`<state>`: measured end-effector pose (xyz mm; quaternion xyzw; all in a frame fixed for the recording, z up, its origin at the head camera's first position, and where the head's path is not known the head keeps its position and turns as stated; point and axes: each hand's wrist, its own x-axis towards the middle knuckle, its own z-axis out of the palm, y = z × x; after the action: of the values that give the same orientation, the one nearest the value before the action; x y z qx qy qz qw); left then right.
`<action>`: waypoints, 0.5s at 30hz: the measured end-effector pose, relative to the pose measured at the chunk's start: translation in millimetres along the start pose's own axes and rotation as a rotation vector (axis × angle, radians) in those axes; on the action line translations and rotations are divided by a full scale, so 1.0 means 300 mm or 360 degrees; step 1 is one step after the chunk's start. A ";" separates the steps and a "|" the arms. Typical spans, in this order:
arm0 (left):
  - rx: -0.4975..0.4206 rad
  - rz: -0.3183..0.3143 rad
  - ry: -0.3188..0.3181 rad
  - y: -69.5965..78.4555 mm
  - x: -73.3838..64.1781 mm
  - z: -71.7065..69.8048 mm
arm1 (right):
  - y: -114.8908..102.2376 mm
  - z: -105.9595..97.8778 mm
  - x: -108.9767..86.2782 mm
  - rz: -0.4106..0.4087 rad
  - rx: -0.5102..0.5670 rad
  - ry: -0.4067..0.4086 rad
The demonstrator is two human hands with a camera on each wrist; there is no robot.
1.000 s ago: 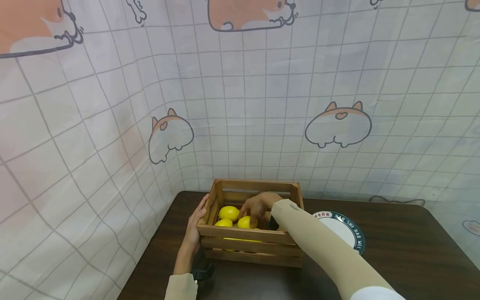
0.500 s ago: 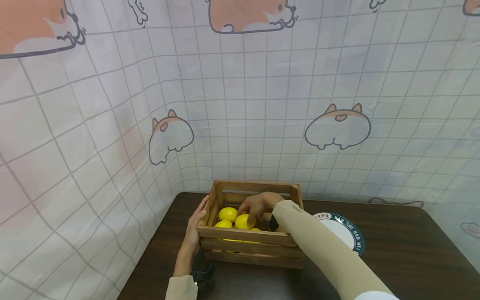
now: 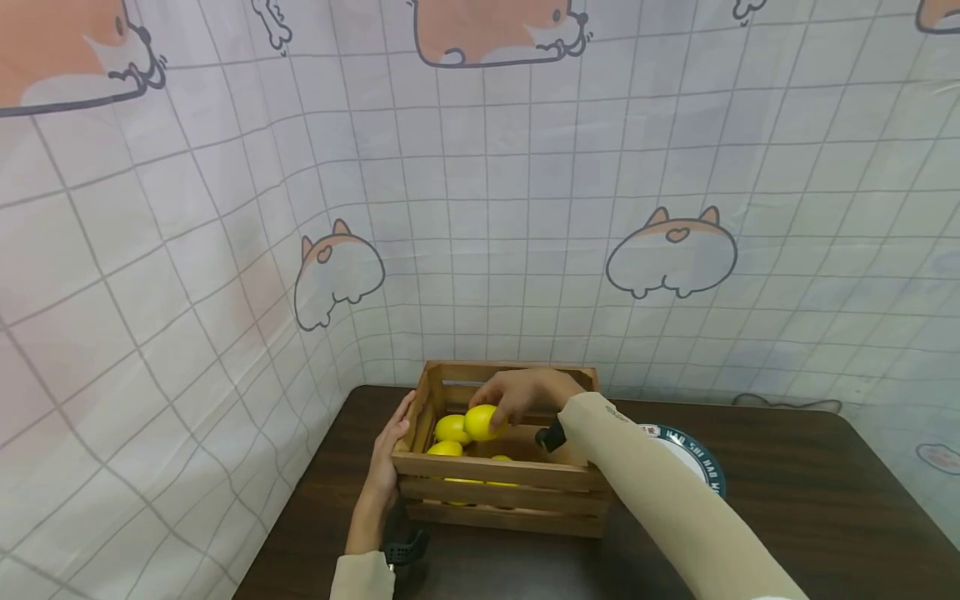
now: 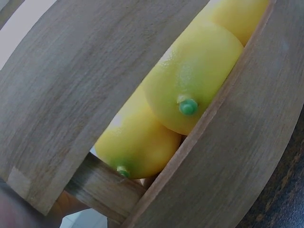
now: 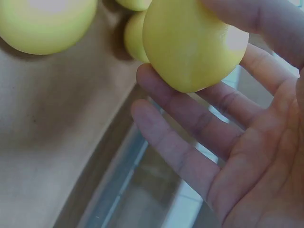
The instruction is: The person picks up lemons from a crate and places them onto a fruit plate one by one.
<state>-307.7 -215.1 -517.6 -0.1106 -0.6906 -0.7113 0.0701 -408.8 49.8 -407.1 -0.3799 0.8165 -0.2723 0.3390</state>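
A slatted wooden crate holds several yellow lemons, among them one at its left and one near the front slat. My right hand reaches in from the right and grips a lemon between thumb and fingers. In the right wrist view, that lemon sits under the thumb and against the fingers, raised off the crate floor. My left hand rests along the crate's left end, its fingers lying straight. Through the slats in the left wrist view, lemons with green stem tips show.
A white plate with a green lettered rim lies right of the crate, partly behind my right sleeve. The crate stands on a dark wooden table. A patterned curtain hangs behind and at the left. A cable lies at the back.
My right hand has risen inside the crate, lifting the gripped lemon up and slightly left, away from the front slat. Another lemon now shows beneath. My left hand stays on the crate's left end.
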 end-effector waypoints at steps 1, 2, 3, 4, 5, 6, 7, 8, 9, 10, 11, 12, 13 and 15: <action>-0.0004 -0.0003 0.0002 -0.001 0.001 0.002 | -0.001 -0.005 -0.011 -0.0024 0.0016 0.0017; -0.0005 -0.0005 0.0004 0.000 0.002 0.004 | -0.003 -0.009 -0.022 -0.0040 0.0036 0.0036; -0.0012 -0.0011 0.0006 -0.001 0.003 0.006 | -0.006 -0.012 -0.035 -0.0050 0.0079 0.0050; -0.0016 -0.0015 0.0010 -0.001 0.003 0.007 | -0.010 -0.014 -0.048 -0.0058 0.0130 0.0070; -0.0023 -0.0019 0.0011 0.000 0.004 0.008 | -0.015 -0.015 -0.062 -0.0057 0.0182 0.0097; -0.0034 -0.0023 0.0013 0.001 0.004 0.009 | -0.020 -0.015 -0.077 -0.0055 0.0228 0.0120; -0.0048 -0.0026 0.0020 0.002 0.003 0.010 | -0.026 -0.015 -0.090 -0.0049 0.0258 0.0148; -0.0057 -0.0029 0.0021 0.003 0.002 0.010 | -0.032 -0.014 -0.104 -0.0039 0.0298 0.0175; -0.0068 -0.0031 0.0021 0.003 0.001 0.009 | -0.037 -0.014 -0.117 -0.0037 0.0329 0.0201; -0.0070 -0.0030 0.0022 0.003 0.000 0.008 | -0.041 -0.013 -0.129 -0.0032 0.0332 0.0234; -0.0067 -0.0027 0.0018 0.003 0.000 0.007 | -0.044 -0.014 -0.139 -0.0032 0.0330 0.0254; -0.0068 -0.0027 0.0014 0.004 -0.001 0.006 | -0.046 -0.014 -0.148 -0.0037 0.0314 0.0274; -0.0067 -0.0028 0.0012 0.004 -0.001 0.006 | -0.048 -0.015 -0.157 -0.0047 0.0281 0.0295; -0.0063 -0.0027 -0.0004 0.004 -0.001 0.006 | -0.047 -0.018 -0.172 -0.0075 0.0188 0.0335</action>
<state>-307.0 -213.4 -516.5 -0.1070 -0.6773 -0.7254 0.0611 -381.9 84.6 -375.9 -0.3475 0.8210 -0.3661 0.2668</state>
